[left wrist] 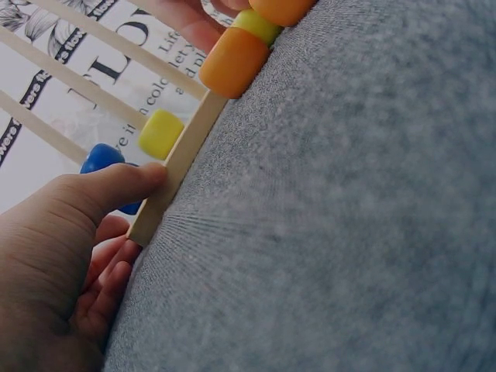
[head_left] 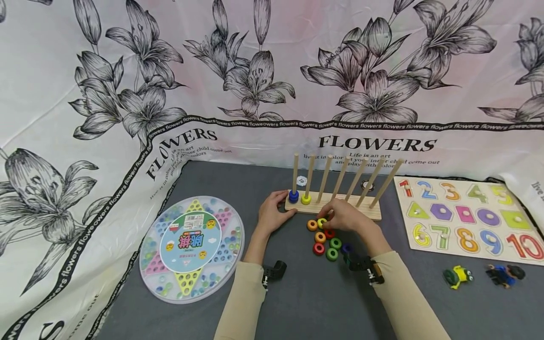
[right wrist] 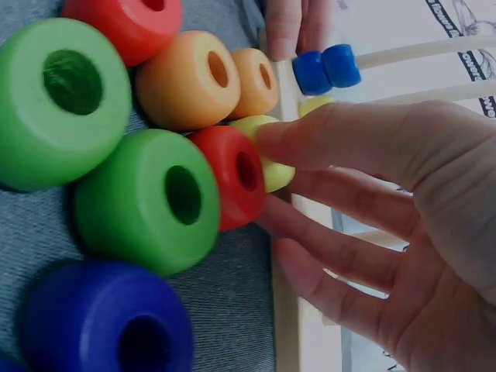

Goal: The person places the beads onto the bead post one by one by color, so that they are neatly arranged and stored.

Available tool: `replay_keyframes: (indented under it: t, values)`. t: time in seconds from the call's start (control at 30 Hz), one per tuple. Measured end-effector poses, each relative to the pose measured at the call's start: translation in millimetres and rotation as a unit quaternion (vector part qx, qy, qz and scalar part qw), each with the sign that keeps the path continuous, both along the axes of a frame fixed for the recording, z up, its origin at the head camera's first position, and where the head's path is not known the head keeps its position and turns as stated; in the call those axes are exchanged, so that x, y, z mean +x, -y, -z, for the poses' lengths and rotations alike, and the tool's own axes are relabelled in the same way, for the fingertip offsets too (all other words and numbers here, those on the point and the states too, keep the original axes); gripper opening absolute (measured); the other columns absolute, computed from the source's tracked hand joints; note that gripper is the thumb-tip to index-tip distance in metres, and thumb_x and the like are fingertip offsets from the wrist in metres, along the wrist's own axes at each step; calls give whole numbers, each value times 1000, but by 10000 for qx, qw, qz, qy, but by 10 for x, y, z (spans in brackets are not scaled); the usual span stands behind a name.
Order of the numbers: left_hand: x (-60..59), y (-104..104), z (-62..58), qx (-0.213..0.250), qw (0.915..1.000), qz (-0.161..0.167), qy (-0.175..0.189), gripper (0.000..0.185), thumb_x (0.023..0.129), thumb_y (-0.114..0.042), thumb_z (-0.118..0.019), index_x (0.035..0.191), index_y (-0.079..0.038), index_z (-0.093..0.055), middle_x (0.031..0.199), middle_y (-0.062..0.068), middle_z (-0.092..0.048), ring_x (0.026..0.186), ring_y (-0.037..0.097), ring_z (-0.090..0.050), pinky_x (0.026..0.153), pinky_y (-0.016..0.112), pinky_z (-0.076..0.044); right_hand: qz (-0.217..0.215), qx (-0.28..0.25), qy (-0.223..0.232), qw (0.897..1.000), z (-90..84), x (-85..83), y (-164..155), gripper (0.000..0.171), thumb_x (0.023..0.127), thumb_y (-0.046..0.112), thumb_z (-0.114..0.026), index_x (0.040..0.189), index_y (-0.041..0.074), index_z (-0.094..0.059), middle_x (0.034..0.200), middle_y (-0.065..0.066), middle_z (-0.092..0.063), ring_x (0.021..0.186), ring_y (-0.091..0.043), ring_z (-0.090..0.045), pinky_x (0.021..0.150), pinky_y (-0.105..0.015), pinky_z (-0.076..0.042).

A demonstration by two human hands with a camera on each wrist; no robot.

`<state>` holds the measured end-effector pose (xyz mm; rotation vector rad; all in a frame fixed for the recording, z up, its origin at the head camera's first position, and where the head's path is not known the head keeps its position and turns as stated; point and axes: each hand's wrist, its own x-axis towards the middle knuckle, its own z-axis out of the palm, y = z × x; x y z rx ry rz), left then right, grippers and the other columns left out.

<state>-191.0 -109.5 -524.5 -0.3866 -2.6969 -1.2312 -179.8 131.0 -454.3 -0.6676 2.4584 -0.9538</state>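
A wooden peg rack (head_left: 369, 213) with several upright pegs stands on the dark cloth. Blue rings (head_left: 293, 197) sit on its leftmost peg, and one yellow ring (left wrist: 161, 133) is on the peg beside them. My left hand (head_left: 272, 215) grips the rack's left end, thumb over the front edge. In front of the rack, my right hand (head_left: 346, 217) pinches another yellow ring (right wrist: 279, 174) between thumb and fingers. Loose rings lie close around it: orange (right wrist: 182, 93), red (right wrist: 225, 178), green (right wrist: 124, 209) and dark blue (right wrist: 85, 318).
To the left lies a round Chinese checkers set (head_left: 148, 264) with glassy marbles. A wooden number puzzle board (head_left: 429, 226) is at the right, with a frog figure (head_left: 458, 277) and a doll figure (head_left: 505, 275) before it. Flower-printed cloth (head_left: 272, 137) rises behind the rack.
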Motion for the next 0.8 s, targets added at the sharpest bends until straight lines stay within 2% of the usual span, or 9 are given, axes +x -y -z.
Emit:
replay_keyframes:
  t: [0.27, 0.57, 0.8]
  values:
    - [-13, -12, -11, 44, 10000, 13, -7, 58, 81, -25, -83, 132, -5, -64, 128, 9, -61, 104, 21, -63, 85, 31, -53, 290, -19, -314, 9991, -44, 34, -14, 22, 85, 8, -73, 105, 0, -75, 106, -15, -70, 90, -28, -69, 72, -38, -58]
    - [-7, -7, -25, 69, 10000, 6, -37, 57, 81, -24, -83, 131, -4, -64, 127, 10, -61, 103, 22, -63, 85, 32, -53, 518, -451, -788, 9945, -301, 72, -13, 26, 86, 7, -73, 111, -3, -73, 110, -18, -67, 88, -31, -71, 68, -36, -59]
    - [4, -6, -15, 51, 10000, -5, 38, 58, 81, -24, -83, 132, -5, -63, 129, 10, -60, 105, 22, -63, 86, 33, -53, 409, -815, -1283, 9875, -471, 102, 14, 26, 87, 7, -73, 111, -3, -72, 110, -18, -68, 87, -29, -71, 67, -37, -59]
